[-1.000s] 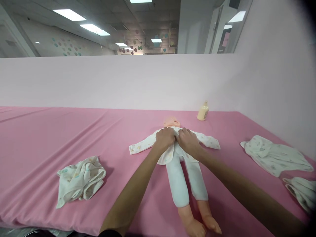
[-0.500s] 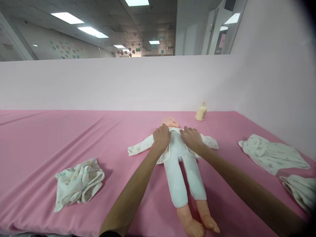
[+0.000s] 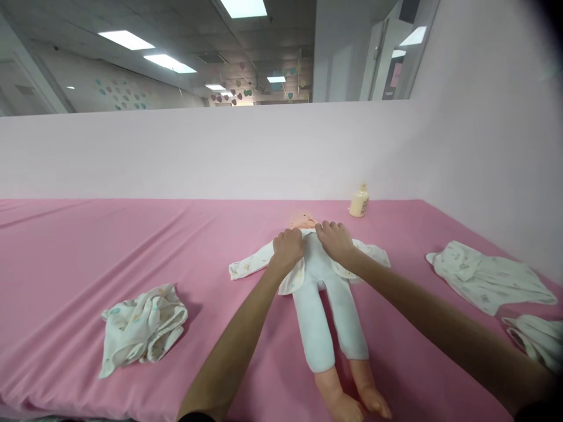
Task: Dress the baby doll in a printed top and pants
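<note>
A baby doll [image 3: 323,310] lies on its back on the pink sheet [image 3: 88,252], head toward the far wall, bare feet toward me. It wears a white printed top [image 3: 250,262] with the front flaps spread apart and sleeves stretched sideways. My left hand [image 3: 288,249] is closed on the top's left flap at the doll's chest. My right hand [image 3: 334,240] grips the right flap near the collar, just below the doll's head [image 3: 302,221].
A crumpled printed cloth [image 3: 141,325] lies at the left front. Two more white garments lie at the right, one [image 3: 488,275] farther back and another [image 3: 534,340] nearer the edge. A cream bottle [image 3: 359,201] stands by the low pink partition wall [image 3: 220,152].
My hands were together at the doll's middle, then pulled apart and moved up toward its collar. The top's front now lies spread.
</note>
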Demonstrator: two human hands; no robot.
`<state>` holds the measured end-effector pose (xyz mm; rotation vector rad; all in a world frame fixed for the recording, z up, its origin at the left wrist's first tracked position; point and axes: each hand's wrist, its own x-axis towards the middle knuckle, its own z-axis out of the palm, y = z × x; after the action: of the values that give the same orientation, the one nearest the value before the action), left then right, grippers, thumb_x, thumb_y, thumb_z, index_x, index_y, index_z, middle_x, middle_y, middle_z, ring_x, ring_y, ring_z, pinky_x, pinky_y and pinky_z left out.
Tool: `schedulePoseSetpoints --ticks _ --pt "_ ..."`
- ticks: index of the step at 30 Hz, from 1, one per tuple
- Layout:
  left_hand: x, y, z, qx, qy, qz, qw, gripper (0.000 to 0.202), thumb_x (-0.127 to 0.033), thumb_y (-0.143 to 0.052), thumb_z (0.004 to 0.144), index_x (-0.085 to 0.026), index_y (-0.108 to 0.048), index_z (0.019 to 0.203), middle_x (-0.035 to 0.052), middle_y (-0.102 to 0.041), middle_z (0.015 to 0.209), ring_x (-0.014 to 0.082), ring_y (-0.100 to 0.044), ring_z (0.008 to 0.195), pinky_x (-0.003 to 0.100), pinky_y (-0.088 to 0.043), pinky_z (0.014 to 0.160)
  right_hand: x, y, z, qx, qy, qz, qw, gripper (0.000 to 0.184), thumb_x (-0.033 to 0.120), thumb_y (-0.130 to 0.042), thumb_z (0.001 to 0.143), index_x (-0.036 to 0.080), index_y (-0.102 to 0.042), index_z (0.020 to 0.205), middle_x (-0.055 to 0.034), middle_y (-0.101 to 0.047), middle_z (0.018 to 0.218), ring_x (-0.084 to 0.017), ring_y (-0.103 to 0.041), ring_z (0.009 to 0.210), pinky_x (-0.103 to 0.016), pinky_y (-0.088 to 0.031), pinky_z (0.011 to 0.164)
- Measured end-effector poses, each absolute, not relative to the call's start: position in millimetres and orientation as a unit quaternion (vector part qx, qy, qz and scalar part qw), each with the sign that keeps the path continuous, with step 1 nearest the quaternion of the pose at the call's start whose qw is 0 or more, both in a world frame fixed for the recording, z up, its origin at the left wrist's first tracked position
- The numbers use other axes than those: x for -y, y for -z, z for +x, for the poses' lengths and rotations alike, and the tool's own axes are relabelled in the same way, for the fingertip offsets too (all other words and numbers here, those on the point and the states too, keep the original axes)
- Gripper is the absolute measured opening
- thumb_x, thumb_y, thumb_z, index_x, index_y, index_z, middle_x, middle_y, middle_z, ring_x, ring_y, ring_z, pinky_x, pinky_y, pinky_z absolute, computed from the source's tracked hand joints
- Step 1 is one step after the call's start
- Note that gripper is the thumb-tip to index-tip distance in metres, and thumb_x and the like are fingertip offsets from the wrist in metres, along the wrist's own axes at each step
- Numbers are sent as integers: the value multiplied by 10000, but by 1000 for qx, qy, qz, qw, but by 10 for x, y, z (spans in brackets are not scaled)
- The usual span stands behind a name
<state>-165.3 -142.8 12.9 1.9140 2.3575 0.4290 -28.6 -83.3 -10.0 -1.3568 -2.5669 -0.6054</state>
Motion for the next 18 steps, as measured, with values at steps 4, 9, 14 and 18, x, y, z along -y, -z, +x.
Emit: schedulePoseSetpoints --ticks 4,9,14,18 --pt "1398 -124 -1651 -758 -156 633 -22 199 -212 -389 892 -165 -552 995 139 -643 1004 289 -623 941 336 -423 717 929 229 -122 833 96 -524 149 309 59 -358 893 148 -553 1116 -116 -668 999 -249 -630 803 -325 -315 630" --pt "1337 -59 -1627 -730 -150 667 -5 192 -182 -382 885 -188 -555 969 104 -650 1014 267 -619 903 320 -390 680 1013 370 27 779 -92 -545 298 283 183 -370 906 196 -543 1129 -62 -692 1024 -232 -616 913 -307 -371 706" --pt "1285 9 -1628 -716 -161 679 -18 178 -195 -370 911 -186 -544 875 100 -641 959 242 -609 855 313 -357 665 942 301 41 720 -246 -539 361 158 266 -432 885 205 -575 914 -28 -685 966 -193 -610 911 -278 -408 725" --pt "1249 43 -1668 -713 -170 680 -40 177 -210 -384 919 -184 -527 818 89 -635 872 227 -597 789 312 -321 643 868 274 -12 760 -173 -519 352 239 239 -440 895 191 -570 1089 -55 -670 1047 -209 -605 950 -292 -403 742"
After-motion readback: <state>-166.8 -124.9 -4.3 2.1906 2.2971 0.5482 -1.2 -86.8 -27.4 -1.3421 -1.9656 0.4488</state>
